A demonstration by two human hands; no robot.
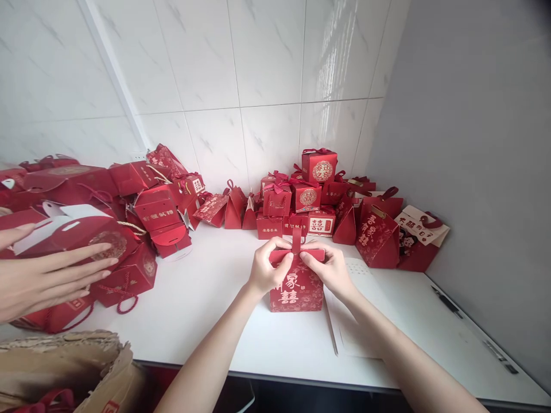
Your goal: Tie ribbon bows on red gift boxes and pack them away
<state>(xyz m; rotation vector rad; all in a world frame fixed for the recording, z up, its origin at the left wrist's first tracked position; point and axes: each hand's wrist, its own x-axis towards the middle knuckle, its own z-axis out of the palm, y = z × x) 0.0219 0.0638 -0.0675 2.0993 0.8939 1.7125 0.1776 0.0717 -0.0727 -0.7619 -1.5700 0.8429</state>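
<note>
A red paper gift box [297, 287] with pale printed characters stands upright on the white table in front of me. My left hand [269, 267] pinches the left side of its top edge, thumb in front and fingers behind. On the right side of that edge, my right hand [327, 267] grips in the same way. A red ribbon loop [297, 240] sticks up between my two thumbs. The back of the box is hidden.
Red gift boxes are stacked at the back [309, 197], with triangular bags [379, 232] to the right. Another person's hand [55, 275] rests by the left pile [146, 201]. A torn cardboard box [116, 373] sits front left; paper [365, 315] and a pen [446, 301] lie right.
</note>
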